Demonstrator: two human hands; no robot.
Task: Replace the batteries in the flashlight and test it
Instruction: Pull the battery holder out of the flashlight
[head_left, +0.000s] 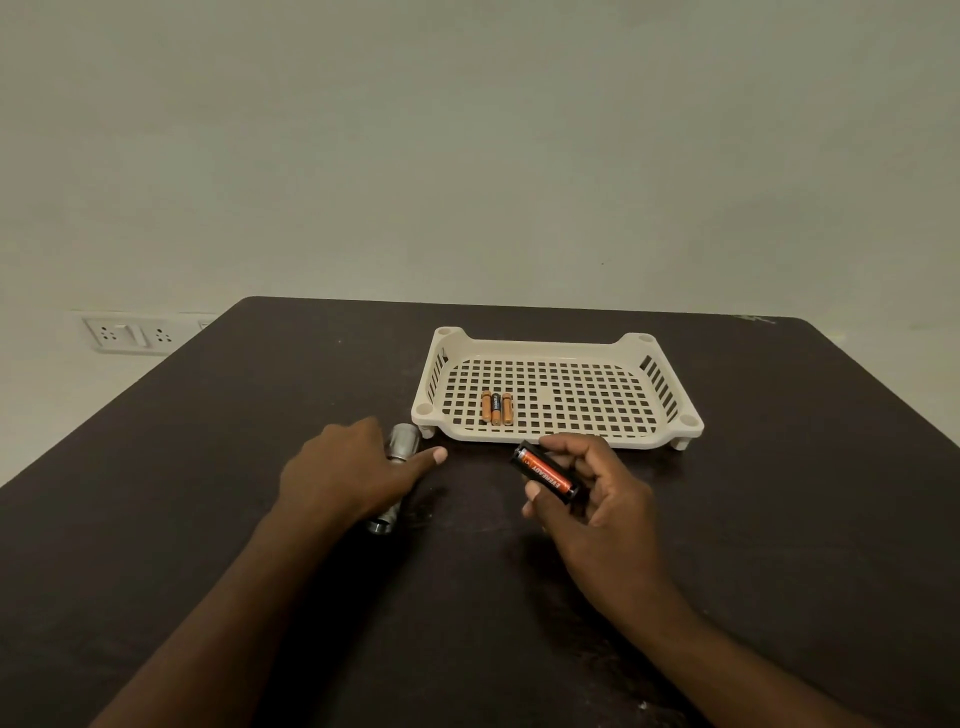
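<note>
Left hand (345, 475) covers the mid-body of the flashlight (402, 442); only its ends show, at 1 and 7 o'clock. Right-hand fingers (535, 491) hide part of the battery (545, 473). Labels on tray batteries (496, 408) too small to read. Forearms cut off at 6 o'clock edge.

Flashlight on the desk, one big battery held up, three small batteries in the tray

The silver flashlight (401, 451) lies on the dark desk (208, 467), its wider head toward 12 o'clock and its open tail toward 6, the barrel mostly covered by the left hand (343, 480). At 3 o'clock from it, the right hand (592, 499) pinches a large red-and-black battery (545, 472) off the desk, tilted with one end toward 10 o'clock. At 1 o'clock from the flashlight, three small orange-and-black batteries (496, 408) lie side by side, touching, in the front left part of the white tray (556, 345)
</note>
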